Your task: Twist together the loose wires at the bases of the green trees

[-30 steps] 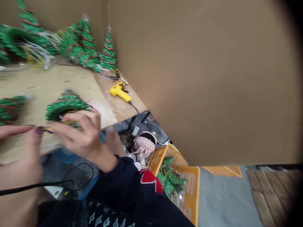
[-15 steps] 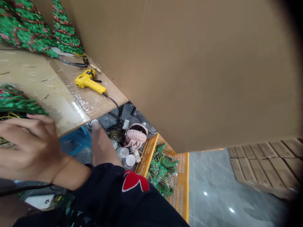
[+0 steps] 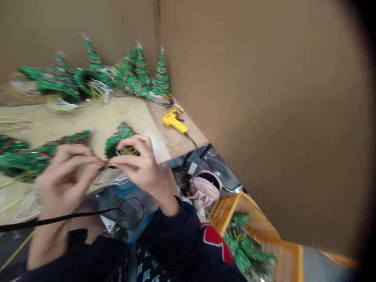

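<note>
both hands (image 3: 141, 166) at tinsel tree (image 3: 119, 139)

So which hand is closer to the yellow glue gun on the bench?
The right hand is nearer: it sits below and to the left of the yellow glue gun in this view. The left hand is farther off, on the right hand's far side.

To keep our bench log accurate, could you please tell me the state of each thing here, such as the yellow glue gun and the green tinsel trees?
Left hand, pinching a thin yellow wire, somewhat blurred.
Right hand, pinching the same wire.
Green tinsel cone tree, lying on its side behind the hands.
Yellow hot glue gun, lying untouched on a wooden board, black cable attached.
Pink perforated bag, open, below the board.
Orange mesh crate, holding more green tinsel trees.
</note>
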A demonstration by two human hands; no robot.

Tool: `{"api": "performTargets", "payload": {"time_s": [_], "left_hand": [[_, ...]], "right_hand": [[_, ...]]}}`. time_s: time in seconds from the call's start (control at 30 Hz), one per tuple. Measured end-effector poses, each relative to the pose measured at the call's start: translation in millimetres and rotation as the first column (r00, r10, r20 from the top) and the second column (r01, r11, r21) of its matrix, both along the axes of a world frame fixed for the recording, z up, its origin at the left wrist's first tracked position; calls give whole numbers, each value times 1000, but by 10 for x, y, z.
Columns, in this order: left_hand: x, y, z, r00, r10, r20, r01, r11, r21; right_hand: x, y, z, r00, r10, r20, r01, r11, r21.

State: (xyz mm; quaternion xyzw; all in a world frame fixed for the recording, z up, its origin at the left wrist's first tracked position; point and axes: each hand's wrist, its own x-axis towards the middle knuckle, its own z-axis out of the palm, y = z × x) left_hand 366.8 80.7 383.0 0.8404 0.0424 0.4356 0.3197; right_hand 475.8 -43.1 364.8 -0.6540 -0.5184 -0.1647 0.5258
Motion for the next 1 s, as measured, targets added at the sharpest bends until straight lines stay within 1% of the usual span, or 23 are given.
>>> {"api": "performTargets", "payload": {"time_s": [0.07,0.13,0.2,0.3,0.4,0.5,0.6,0.67,0.73,0.8,0.87,0.93,1.0], "left_hand": [[-41,105,41,997,-74,-4,74,992,106],[-25,134,57,992,-129,-15,129,983,129],[11,124,57,987,-161,-16,162,981,105],[43,102,48,978,-206,-21,207,977,43],[33,99,39,973,-229,-39,229,973,-1],[-24,117,-1,974,-212,-85,210,977,-31],[-152,139,-102,977,-201,-70,195,977,-82],[-272,133,-184,979,-188,-79,178,977,-117],[-397,91,-251,980,-147,-137,130,983,-128],[-493,11,-294,976,-87,-199,64,991,-116],[-540,-91,-313,975,-21,-221,-1,995,-98],[-536,-189,-323,978,36,-204,-53,996,-76],[-500,-262,-331,982,81,-173,-91,995,-52]], "right_hand": [[92,-15,37,996,88,24,-88,996,17],[173,-7,69,987,160,32,-162,986,36],[227,11,100,976,218,24,-219,975,36],[262,25,145,959,282,-8,-283,959,-27],[258,5,180,955,294,-38,-297,952,-78],[219,-82,179,959,272,-77,-278,957,-85],[152,-249,128,965,218,-146,-234,967,-104],[91,-376,77,971,158,-179,-177,980,-96],[15,-482,36,981,88,-173,-100,993,-59],[-74,-546,22,992,9,-128,-12,1000,-23],[-165,-562,36,997,-63,-45,61,998,-26],[-240,-538,69,993,-99,63,103,993,-58],[-289,-488,106,982,-107,158,124,987,-100]]}}
